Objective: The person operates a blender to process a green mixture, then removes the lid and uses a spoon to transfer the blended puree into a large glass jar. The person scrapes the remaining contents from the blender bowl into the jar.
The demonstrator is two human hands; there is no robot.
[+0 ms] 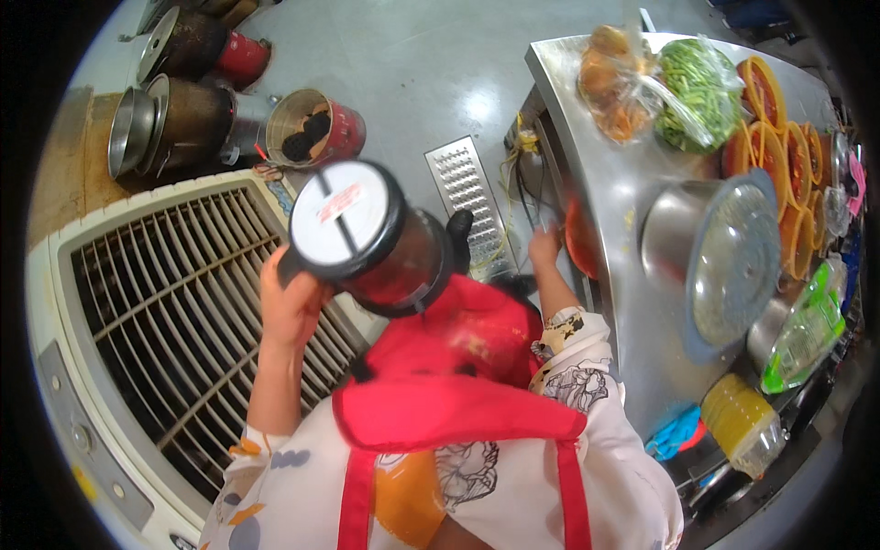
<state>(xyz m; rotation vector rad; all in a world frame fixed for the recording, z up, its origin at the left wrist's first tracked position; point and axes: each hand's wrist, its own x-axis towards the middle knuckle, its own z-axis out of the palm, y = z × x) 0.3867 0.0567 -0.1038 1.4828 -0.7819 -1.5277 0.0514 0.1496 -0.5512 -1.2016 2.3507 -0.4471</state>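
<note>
My left hand (292, 302) grips the dark handle of a round container (402, 261) with a black-rimmed white lid, tilted in front of my red apron (454, 330). Some of the container's wall looks see-through and reddish. On the other side, my right hand (545, 244) is down beside the steel table's edge, near dark and yellow cords (512, 185) and an orange-red bowl-like thing (581, 237). Its fingers are small and blurred, so whether they hold a cord cannot be told.
An air cooler with a slatted grille (199, 295) stands at left. Behind it are a bucket (350, 130) and sooty pots (192, 117). The steel table (612, 275) at right bears a lidded pot (677, 234), bagged green vegetables (694, 96) and several orange bowls (763, 89). A perforated drain cover (471, 185) lies in the floor.
</note>
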